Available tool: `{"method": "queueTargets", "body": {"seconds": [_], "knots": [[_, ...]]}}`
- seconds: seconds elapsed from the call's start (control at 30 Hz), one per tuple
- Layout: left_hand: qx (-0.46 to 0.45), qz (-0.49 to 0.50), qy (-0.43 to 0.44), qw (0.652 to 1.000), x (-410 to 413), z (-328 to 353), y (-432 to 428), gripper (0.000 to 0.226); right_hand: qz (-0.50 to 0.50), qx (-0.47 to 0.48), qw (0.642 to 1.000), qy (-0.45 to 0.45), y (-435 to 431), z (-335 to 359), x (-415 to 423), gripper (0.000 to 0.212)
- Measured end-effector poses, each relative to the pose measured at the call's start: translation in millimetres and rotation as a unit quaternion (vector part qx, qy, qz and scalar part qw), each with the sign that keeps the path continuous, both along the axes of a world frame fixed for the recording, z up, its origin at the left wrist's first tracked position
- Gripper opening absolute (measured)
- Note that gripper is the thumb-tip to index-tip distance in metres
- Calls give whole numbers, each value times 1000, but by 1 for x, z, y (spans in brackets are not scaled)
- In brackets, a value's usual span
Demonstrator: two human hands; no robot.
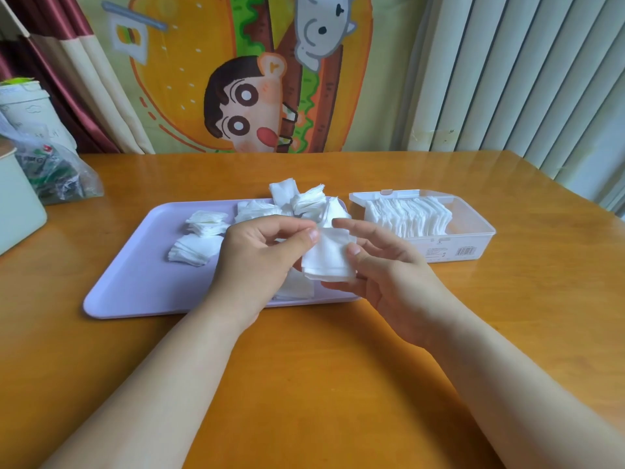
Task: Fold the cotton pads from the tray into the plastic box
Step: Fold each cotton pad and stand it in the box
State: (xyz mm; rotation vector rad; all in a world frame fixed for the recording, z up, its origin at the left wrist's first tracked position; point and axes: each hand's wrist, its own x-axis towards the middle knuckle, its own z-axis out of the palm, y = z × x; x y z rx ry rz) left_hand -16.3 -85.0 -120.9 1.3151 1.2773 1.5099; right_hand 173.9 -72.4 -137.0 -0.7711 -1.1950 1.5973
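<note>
A lilac tray lies on the table with several loose piles of white cotton pads. Above its right end I hold one white cotton pad between both hands. My left hand pinches the pad's upper left corner between thumb and fingers. My right hand supports the pad from below, its thumb pressing on the right edge. To the right stands the clear plastic box, its lid open at the back, with a row of folded pads standing in its left part.
The wooden table has free surface in front of the tray. At the far left are a pale green container, a plastic bag of small items and a white tub. Curtains hang behind the table.
</note>
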Motion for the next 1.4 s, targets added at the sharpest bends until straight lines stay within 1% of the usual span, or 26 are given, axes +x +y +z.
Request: {"method": "queueTargets", "body": {"seconds": [0.07,0.13,0.2,0.27,0.33,0.4,0.47,0.53,0.63,0.77,1.0,1.2,1.4], "knots": [[-8,4,-20,1000,-1,0,1,13,-6,-13,1000,8,0,-1,0,29],[-3,22,-10,1000,-3,0,2,10,-23,-22,999,8,3,-3,1,26],[1,40,1,999,-8,1,4,5,-47,-18,999,-15,4,-3,1,26],[0,38,-13,999,-13,4,5,4,-67,-13,997,-30,5,-4,1,29],[-14,-6,-28,999,-15,8,4,3,-75,-4,996,-45,6,-6,1,35],[-36,-71,-23,997,-12,10,1,6,-79,5,995,-54,6,-7,1,43],[-51,-118,5,992,-6,9,-2,14,-81,8,995,-54,6,-7,1,48],[-55,-129,39,989,-2,5,-3,20,-85,12,994,-63,6,-7,1,47],[-39,-101,62,992,-3,0,-1,17,-79,14,994,-74,6,-6,1,45],[-24,-85,76,993,-5,-3,2,10,-59,14,996,-64,3,-3,1,36],[-23,-75,78,994,-3,-5,2,8,-65,13,995,-71,2,-2,0,37],[-23,-45,81,995,1,-10,4,11,-66,-2,996,-63,2,-5,-1,36],[-18,-21,82,996,3,-13,5,16,-44,-1,998,-43,-1,-4,-4,33]]}}
